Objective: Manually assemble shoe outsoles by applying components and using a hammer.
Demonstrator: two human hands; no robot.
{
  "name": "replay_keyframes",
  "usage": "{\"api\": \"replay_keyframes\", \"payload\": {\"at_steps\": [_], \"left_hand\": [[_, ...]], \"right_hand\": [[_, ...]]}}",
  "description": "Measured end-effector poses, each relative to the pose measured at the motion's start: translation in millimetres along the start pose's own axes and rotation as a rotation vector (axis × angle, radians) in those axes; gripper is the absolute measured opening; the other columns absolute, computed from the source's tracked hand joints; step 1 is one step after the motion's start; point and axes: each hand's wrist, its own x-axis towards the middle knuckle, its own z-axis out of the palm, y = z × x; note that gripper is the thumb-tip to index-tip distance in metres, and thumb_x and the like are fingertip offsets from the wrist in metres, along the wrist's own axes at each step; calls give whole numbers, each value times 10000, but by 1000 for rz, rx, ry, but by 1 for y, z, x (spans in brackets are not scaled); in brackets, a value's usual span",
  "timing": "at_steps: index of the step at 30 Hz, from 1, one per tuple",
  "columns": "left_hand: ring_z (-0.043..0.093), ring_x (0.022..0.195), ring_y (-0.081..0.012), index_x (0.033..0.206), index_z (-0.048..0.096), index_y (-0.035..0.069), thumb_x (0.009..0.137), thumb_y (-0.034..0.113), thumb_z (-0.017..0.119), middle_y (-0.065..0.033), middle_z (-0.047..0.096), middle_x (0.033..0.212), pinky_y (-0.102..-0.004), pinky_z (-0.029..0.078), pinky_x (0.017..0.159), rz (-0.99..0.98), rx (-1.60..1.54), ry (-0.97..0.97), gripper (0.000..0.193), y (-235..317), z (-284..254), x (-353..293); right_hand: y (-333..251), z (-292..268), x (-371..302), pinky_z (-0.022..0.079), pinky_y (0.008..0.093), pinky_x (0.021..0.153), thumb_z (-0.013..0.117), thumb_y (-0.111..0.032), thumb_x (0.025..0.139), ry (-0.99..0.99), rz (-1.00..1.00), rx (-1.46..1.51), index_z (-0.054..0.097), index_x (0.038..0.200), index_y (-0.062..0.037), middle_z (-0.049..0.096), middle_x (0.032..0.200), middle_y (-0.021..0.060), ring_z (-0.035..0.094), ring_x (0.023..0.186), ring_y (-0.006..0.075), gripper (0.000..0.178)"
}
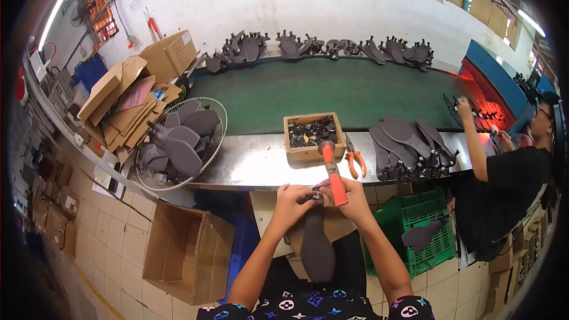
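A dark grey shoe sole (318,249) hangs over my lap, its broad end toward me. My left hand (291,206) is closed around its narrow far end, where a small dark fitting with a shiny metal part (316,194) sits. The thumb and fingertips of my right hand (351,200) meet at that same fitting. A hammer (332,172) with a red handle lies along my right hand, held in it, its round head pointing away over the bench edge. How the fingers wrap the handle is partly hidden.
On the metal bench (249,154) stand a wooden box (308,155) of small dark fittings, orange-handled pliers (355,160) and piled soles (406,142). A wire basket (220,136) of soles is left. Beyond runs a green conveyor belt (320,92). A co-worker (504,166) works at right, beside a green crate (415,207).
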Motion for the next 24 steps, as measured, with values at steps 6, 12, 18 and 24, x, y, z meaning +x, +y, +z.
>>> {"api": "replay_keyframes", "payload": {"at_steps": [6,12,18,24], "left_hand": [[651,1035,-221,895,731,77,731,254,805,-60,727,1005,-469,321,1075,-72,22,94,252,-7,6,-14],[646,1062,-224,936,747,91,746,262,790,-74,725,1048,-484,304,1098,-78,3,90,259,-12,9,-15],[642,1063,-214,954,752,113,773,266,760,-64,723,1028,-489,291,1105,-87,-25,98,236,-5,6,-16],[634,1091,-212,1033,748,124,767,257,774,-52,723,1047,-463,282,1106,-63,6,57,298,0,0,-12]], "right_hand": [[20,4,-1,524,267,685,729,-23,810,-20,-289,-391,706,1002,18,724,861,77,665,765,105,198],[25,7,0,550,328,708,737,15,659,28,-749,-563,706,997,-23,729,969,119,711,814,261,341],[36,10,-6,538,353,688,717,-5,642,77,-864,-699,705,1030,-50,725,1043,103,702,821,271,391],[33,3,-9,505,352,638,715,-36,630,55,-924,-815,703,1042,-74,715,1070,65,679,774,243,414]]}}
